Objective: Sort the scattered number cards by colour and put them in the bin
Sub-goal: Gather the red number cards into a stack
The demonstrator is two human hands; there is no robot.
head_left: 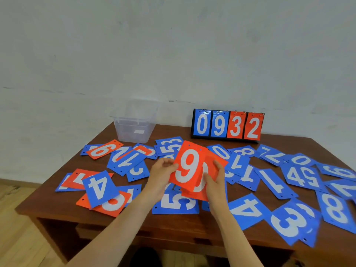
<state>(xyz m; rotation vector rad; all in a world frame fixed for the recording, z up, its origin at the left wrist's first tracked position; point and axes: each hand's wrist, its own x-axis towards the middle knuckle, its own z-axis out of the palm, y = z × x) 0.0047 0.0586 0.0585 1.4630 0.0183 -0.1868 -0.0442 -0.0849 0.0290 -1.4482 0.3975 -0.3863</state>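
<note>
Head view: gathering by colour, reds first.
Left hand (163, 170) and right hand (214, 183) grip the red stack (188, 166) above the table (173, 225); next probably needs one hand freed for loose red cards (105, 150) lying left, by the bin (134, 130).

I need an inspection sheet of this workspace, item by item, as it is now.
Surface: brown wooden table, mostly covered by cards.
Job's things: red card stack, 9 on top, held above the table; blue cards and a few loose red cards scattered; clear bin at back left, no cards seen inside.
Clutter: flip scoreboard showing 0932 at the back.
Hands: left hand and right hand both grip the red card stack.
Cables: nothing seen.
Surroundings: white wall, wooden floor.
</note>
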